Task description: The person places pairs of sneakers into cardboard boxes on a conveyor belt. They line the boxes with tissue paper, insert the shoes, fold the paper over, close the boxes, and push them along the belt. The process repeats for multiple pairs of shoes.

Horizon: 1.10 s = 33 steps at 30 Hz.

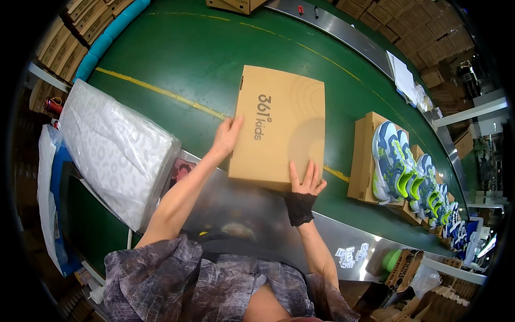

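A closed tan cardboard shoebox [279,126] is seen at frame centre, lying flat on the green conveyor belt [188,59]. It is steadied, not clenched: the left hand [226,137] is laid open-palmed against its left edge, and the right hand [306,182], in a black lace cuff, is spread flat on its near right corner. To the right, blue-and-lime sneakers [394,163] are stood on open boxes; a plastic-wrapped white bundle [115,147] is seen at left.
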### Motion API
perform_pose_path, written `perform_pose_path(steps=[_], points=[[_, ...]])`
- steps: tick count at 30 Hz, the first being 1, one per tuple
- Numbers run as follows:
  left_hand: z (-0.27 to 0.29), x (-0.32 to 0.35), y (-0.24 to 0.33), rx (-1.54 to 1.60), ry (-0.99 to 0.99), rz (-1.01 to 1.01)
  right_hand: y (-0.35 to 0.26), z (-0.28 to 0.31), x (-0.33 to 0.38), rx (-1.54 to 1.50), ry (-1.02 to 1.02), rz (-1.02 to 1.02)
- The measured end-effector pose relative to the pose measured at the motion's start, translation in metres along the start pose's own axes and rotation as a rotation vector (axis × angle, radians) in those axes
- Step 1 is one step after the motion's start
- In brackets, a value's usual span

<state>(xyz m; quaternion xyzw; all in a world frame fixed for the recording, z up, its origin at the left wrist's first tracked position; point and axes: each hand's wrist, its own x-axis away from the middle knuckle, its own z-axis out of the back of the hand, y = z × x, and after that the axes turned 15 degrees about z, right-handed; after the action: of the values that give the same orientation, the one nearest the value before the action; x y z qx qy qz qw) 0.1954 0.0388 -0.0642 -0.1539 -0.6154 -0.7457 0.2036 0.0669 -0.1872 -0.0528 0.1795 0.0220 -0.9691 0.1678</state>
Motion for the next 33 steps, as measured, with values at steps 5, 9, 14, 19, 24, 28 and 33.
perform_pose_path(steps=[5,9,14,19,24,28,33], points=[[0.013,-0.002,0.01,0.118,-0.18,0.308,-0.003,0.007,0.002,0.054,-0.053,0.051],[0.007,-0.011,0.01,0.458,-0.556,0.362,0.005,0.036,-0.01,-0.032,-0.047,0.112],[0.018,0.028,0.042,0.51,-0.682,0.382,0.03,0.115,-0.042,-0.219,0.091,0.163],[0.071,0.095,0.046,0.593,-0.456,0.071,0.081,0.137,-0.007,-0.007,0.295,0.114],[0.194,0.171,0.023,0.696,-0.111,-0.246,0.177,0.149,0.049,0.307,0.059,-0.087],[0.277,0.228,-0.008,0.819,-0.019,-0.282,0.231,0.151,0.059,0.26,-0.309,-0.361],[0.322,0.276,-0.055,0.987,-0.011,-0.208,0.256,0.146,0.036,0.057,-0.432,-0.406]])
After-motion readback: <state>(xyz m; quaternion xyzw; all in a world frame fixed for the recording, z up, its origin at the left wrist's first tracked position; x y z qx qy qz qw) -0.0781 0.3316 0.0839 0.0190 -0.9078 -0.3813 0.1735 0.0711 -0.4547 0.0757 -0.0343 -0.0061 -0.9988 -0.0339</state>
